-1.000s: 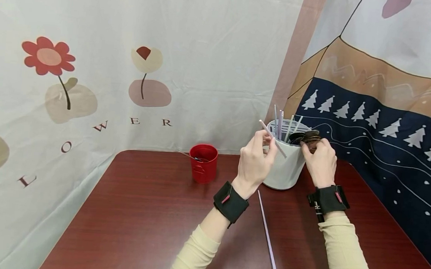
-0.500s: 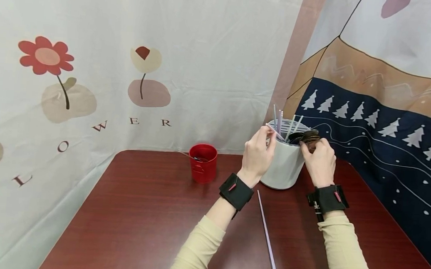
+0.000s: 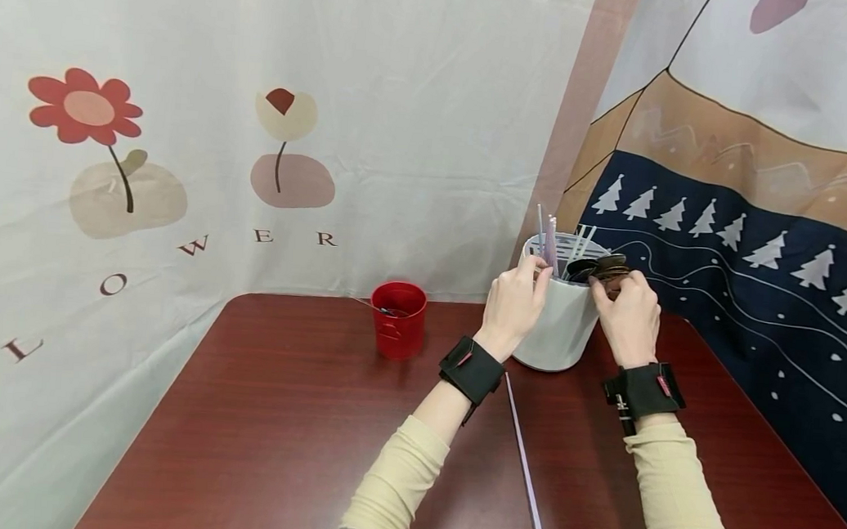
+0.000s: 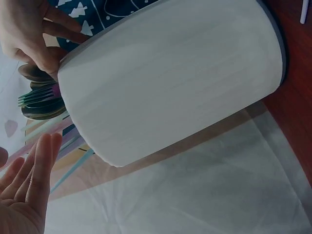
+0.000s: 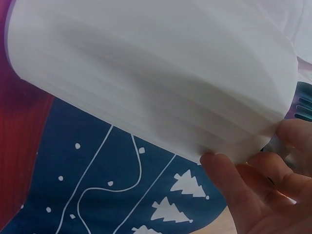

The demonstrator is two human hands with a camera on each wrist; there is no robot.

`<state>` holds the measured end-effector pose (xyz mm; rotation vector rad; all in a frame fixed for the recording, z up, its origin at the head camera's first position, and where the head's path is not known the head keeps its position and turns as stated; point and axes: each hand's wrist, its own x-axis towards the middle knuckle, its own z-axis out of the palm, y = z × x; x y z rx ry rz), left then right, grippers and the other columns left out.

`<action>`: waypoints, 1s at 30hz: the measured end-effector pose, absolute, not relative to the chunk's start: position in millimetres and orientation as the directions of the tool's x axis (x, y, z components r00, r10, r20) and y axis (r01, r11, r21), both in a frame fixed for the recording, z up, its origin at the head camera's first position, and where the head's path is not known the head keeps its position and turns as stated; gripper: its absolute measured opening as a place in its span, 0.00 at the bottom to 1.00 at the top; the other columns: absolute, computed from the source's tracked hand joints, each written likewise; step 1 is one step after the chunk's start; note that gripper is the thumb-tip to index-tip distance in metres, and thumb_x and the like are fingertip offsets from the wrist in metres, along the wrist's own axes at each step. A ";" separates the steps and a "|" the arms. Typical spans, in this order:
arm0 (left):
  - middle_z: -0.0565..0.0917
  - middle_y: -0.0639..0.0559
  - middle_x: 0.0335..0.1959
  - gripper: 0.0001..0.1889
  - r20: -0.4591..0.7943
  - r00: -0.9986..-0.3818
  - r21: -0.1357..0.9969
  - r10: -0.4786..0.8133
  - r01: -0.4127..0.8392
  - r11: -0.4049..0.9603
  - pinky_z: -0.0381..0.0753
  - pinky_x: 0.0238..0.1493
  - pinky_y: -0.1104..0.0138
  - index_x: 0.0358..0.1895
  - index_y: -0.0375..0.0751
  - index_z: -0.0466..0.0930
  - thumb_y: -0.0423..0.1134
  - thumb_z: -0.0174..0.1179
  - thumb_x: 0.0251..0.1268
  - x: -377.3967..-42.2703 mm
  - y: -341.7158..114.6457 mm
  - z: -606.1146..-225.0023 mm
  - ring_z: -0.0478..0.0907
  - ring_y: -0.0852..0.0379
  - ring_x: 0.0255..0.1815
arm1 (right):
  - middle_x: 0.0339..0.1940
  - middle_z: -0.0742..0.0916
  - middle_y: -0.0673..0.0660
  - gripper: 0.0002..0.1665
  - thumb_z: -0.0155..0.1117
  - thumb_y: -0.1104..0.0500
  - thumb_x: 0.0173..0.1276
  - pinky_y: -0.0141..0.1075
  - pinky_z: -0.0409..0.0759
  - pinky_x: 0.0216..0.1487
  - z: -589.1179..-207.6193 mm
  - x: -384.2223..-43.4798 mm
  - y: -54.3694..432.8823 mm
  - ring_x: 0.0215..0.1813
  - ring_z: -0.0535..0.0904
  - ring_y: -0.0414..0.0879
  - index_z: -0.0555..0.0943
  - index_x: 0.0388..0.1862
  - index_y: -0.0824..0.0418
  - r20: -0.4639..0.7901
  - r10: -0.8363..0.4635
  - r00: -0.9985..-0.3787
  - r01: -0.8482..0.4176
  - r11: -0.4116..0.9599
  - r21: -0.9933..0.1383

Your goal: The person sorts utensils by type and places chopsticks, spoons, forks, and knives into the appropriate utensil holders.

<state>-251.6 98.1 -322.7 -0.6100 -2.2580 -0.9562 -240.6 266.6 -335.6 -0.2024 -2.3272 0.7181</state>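
Observation:
At the right back of the table stands a white bucket (image 3: pixel 555 331), with several thin straws (image 3: pixel 550 245) leaning out of its left side. Dark, shiny spoons (image 3: pixel 603 267) fill its right side, and a fork (image 4: pixel 39 95) shows among them in the left wrist view. My left hand (image 3: pixel 512 303) is at the bucket's left rim beside the straws. Its fingers are extended and apart from the thumb in the left wrist view. My right hand (image 3: pixel 629 320) grips the right rim next to the spoons, with fingertips against the outer wall (image 5: pixel 170 97) in the right wrist view.
A small red bucket (image 3: pixel 398 328) stands left of the white one, with a thin stick poking over its rim. One lilac straw (image 3: pixel 525 460) lies on the dark red table (image 3: pixel 271 434) between my forearms. Printed curtains (image 3: pixel 418 133) hang behind.
My left hand has moved right to the white bucket's rim. The pink straw it pinched has gone into the bucket and stands with the others. My right hand has stayed at the rim.

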 end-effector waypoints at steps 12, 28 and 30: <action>0.88 0.55 0.33 0.10 0.624 -0.753 0.466 0.208 0.572 0.674 0.73 0.23 0.74 0.44 0.45 0.78 0.44 0.49 0.73 -243.8 94.9 -346.4 0.83 0.59 0.25 | 0.40 0.79 0.67 0.24 0.57 0.51 0.68 0.57 0.75 0.39 -335.2 -240.3 266.6 0.41 0.78 0.67 0.81 0.28 0.73 0.564 0.325 -0.759 -0.053 0.832 -0.552; 0.86 0.55 0.27 0.07 0.549 -0.794 0.432 0.259 0.535 0.726 0.62 0.16 0.77 0.38 0.44 0.79 0.41 0.53 0.69 -234.0 89.3 -384.5 0.78 0.58 0.19 | 0.39 0.79 0.67 0.24 0.57 0.51 0.68 0.57 0.75 0.39 -336.7 -241.0 268.9 0.41 0.78 0.66 0.81 0.28 0.73 0.577 0.322 -0.751 -0.065 0.834 -0.548; 0.85 0.54 0.25 0.06 0.536 -0.801 0.412 0.268 0.525 0.745 0.62 0.15 0.76 0.36 0.45 0.79 0.40 0.54 0.68 -232.0 88.8 -387.0 0.78 0.58 0.18 | 0.39 0.79 0.67 0.24 0.58 0.51 0.68 0.57 0.75 0.39 -337.0 -241.2 269.0 0.41 0.78 0.66 0.81 0.28 0.73 0.578 0.323 -0.749 -0.064 0.834 -0.548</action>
